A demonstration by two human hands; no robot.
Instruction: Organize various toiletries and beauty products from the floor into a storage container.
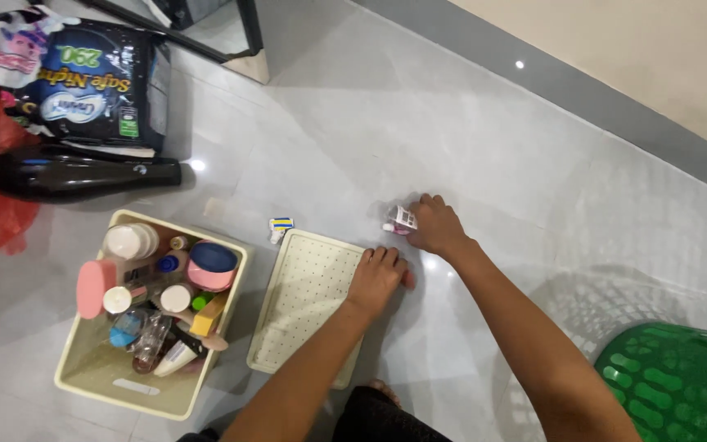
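Right grip (435, 225) holds a small tube (401, 219) beyond the tray (304, 307), where my left hand (376, 278) rests flat.

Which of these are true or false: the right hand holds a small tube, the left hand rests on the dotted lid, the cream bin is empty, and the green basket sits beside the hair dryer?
1. The right hand grips a small pink and white tube. True.
2. The left hand rests on the dotted cream lid. True, on its edge.
3. The cream bin is empty. False: it holds bottles and jars.
4. The green basket sits beside the black hair dryer. False: they lie at opposite sides.
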